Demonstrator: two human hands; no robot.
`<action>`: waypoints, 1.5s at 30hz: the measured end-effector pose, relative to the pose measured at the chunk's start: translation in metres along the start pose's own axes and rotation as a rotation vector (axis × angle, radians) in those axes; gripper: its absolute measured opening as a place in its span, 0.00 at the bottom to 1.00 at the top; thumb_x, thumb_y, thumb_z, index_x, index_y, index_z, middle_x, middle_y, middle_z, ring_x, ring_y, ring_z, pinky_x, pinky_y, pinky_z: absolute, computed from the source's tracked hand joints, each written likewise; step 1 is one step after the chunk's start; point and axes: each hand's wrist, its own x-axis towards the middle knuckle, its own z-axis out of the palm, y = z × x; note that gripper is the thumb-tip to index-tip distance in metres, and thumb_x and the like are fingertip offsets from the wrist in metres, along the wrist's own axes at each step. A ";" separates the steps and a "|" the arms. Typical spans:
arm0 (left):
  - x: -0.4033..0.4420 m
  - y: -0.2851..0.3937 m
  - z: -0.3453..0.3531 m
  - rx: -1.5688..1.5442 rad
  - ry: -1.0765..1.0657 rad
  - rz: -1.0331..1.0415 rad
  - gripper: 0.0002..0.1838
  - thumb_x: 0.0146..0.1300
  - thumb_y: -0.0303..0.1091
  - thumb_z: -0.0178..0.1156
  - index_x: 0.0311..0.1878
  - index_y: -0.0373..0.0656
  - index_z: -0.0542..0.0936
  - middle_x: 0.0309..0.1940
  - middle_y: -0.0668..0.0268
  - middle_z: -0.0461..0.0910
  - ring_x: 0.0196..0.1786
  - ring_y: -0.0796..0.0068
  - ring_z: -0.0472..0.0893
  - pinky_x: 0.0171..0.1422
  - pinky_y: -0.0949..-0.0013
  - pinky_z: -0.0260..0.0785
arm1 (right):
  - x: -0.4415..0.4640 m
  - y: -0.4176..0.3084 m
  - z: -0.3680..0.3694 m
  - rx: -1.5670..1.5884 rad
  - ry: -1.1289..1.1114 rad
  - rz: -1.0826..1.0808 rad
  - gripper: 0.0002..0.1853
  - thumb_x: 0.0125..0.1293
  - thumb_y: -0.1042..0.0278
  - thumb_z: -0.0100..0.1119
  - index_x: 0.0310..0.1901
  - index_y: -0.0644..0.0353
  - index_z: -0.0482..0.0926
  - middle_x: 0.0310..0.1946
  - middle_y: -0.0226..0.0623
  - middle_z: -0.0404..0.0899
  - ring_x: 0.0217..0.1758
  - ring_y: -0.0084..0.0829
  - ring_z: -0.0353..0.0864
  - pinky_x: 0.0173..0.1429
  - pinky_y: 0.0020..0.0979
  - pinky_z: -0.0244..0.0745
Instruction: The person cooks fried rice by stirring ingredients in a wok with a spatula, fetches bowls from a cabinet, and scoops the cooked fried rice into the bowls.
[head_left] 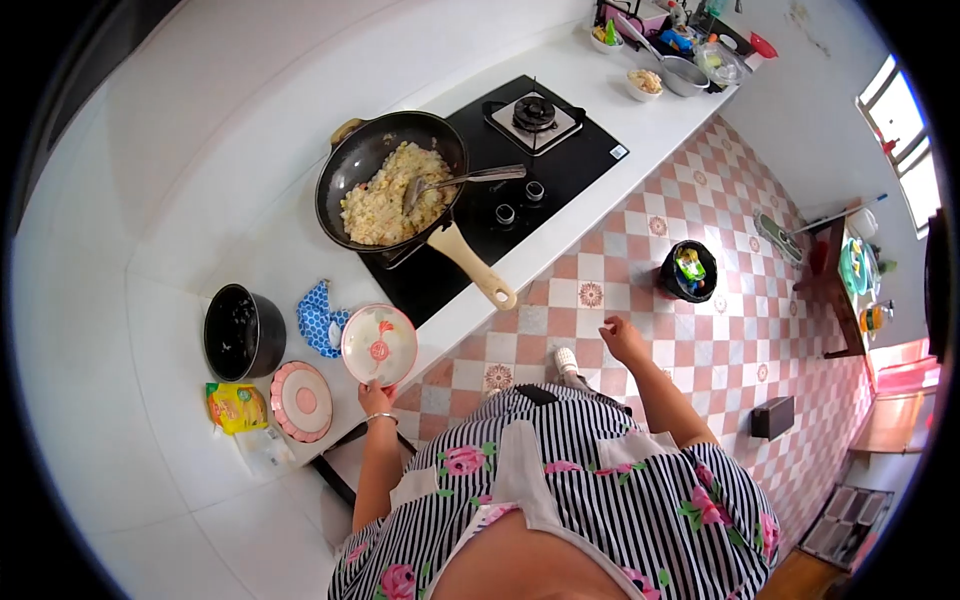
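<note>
showing a red pattern on its pale face, the plate (379, 346) is grasped at its near rim by the fingers of the left hand (377, 398), just above the bracelet (382, 417). it is held at the edge of the white desk (590, 207); whether the desk is touched by it cannot be told. nothing is grasped by the right hand (622, 340), which is held out over the checked floor (625, 285) with its fingers loosely curled.

beside the plate, the blue cloth (314, 316) is seen crumpled on the desk, with the dark pot (262, 335) placed past it. nearer the body, a pink-edged dish (301, 401) is laid, and next to it are set a yellow packet (237, 407) and a clear bag (266, 449).

on the black stove (425, 292), the wok (345, 178) is placed, its pale handle (475, 266) pointed out over the desk's front edge. cooked rice (390, 205) is heaped inside, and the head of the metal spatula (470, 178) is sunk into it, its handle laid out across the wok's rim. the other burner (534, 113) is left uncovered. at the far end of the desk, a filled bowl (643, 87) is set beside a grey pan (684, 77). on the floor, a black bin (677, 286) is seen, with rubbish inside.
</note>
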 end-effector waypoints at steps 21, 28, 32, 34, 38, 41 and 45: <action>-0.130 0.044 0.149 0.071 0.235 0.211 0.21 0.56 0.53 0.58 0.45 0.47 0.77 0.37 0.71 0.75 0.33 0.78 0.73 0.31 0.72 0.64 | 0.147 -0.214 -0.163 0.263 0.183 -0.959 0.13 0.56 0.61 0.61 0.40 0.59 0.77 0.33 0.40 0.76 0.39 0.39 0.76 0.40 0.36 0.72; -0.167 0.072 0.251 -0.022 -0.341 -0.072 0.23 0.60 0.58 0.53 0.46 0.48 0.73 0.40 0.69 0.75 0.37 0.73 0.76 0.39 0.66 0.70 | 0.160 -0.324 -0.108 -0.527 0.022 -1.077 0.22 0.56 0.56 0.61 0.49 0.56 0.70 0.40 0.40 0.73 0.48 0.41 0.74 0.47 0.36 0.74; -0.167 0.084 0.271 -0.176 -0.548 -0.117 0.18 0.59 0.51 0.59 0.42 0.47 0.72 0.30 0.68 0.75 0.28 0.73 0.76 0.32 0.67 0.71 | 0.169 -0.340 -0.084 -0.675 -0.157 -0.997 0.18 0.61 0.58 0.55 0.50 0.55 0.69 0.41 0.40 0.77 0.48 0.38 0.77 0.46 0.35 0.75; -0.151 0.073 0.274 -0.168 -0.560 -0.060 0.15 0.58 0.45 0.62 0.35 0.46 0.70 0.25 0.68 0.73 0.23 0.74 0.75 0.26 0.68 0.70 | 0.161 -0.355 -0.106 -0.751 -0.073 -1.067 0.17 0.63 0.59 0.53 0.51 0.54 0.70 0.41 0.38 0.78 0.47 0.38 0.79 0.45 0.36 0.75; -0.149 0.069 0.270 -0.125 -0.490 -0.023 0.12 0.60 0.42 0.61 0.37 0.46 0.70 0.22 0.71 0.71 0.19 0.78 0.72 0.21 0.71 0.67 | 0.157 -0.393 -0.176 -0.901 0.051 -1.123 0.19 0.61 0.61 0.53 0.56 0.44 0.72 0.43 0.35 0.79 0.48 0.36 0.79 0.46 0.38 0.76; -0.151 0.073 0.263 -0.049 -0.424 -0.016 0.11 0.60 0.39 0.60 0.38 0.45 0.71 0.21 0.71 0.70 0.18 0.79 0.71 0.19 0.72 0.65 | 0.141 -0.424 -0.210 -1.005 0.012 -1.080 0.16 0.58 0.62 0.57 0.49 0.48 0.77 0.42 0.37 0.80 0.48 0.38 0.79 0.47 0.38 0.76; -0.144 0.075 0.247 -0.034 -0.461 0.009 0.10 0.60 0.36 0.59 0.40 0.43 0.71 0.21 0.70 0.70 0.17 0.80 0.71 0.18 0.73 0.64 | 0.151 -0.451 -0.175 -1.198 -0.073 -0.925 0.14 0.60 0.59 0.56 0.48 0.46 0.79 0.43 0.32 0.80 0.52 0.36 0.75 0.53 0.38 0.71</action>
